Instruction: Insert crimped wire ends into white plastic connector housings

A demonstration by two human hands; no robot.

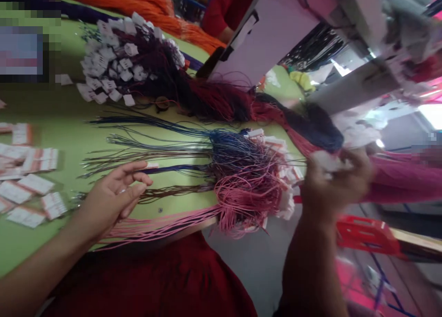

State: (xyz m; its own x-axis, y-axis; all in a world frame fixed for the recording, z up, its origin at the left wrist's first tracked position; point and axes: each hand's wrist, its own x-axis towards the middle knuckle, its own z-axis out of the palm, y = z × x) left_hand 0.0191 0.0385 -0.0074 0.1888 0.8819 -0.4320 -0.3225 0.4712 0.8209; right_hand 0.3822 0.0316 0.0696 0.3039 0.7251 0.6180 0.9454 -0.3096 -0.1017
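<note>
My left hand (119, 193) hovers at the left part of the wire bundles, its fingers half curled and apart. At its fingertips lie a bundle of blue wires (176, 169) and a small white-and-orange label (152, 165). Brown wires (169, 193) and pink wires (165, 220) run below it. My right hand (334, 181), blurred by motion, is raised to the right of the tangled wire pile (241, 170). Its fingers are closed on a white tag (324, 163), and a thin wire stretches from the pile toward it. The far ends of the pile carry white tags (290, 174).
White labels with orange edges (36, 183) lie scattered on the green table (186, 204) at left. Behind is a heap of dark wires with white tags (113, 64), beside orange wire bundles (138, 4). A panel (262, 31), a red plastic piece (368, 234) and a person's red sleeve (228, 8) also show.
</note>
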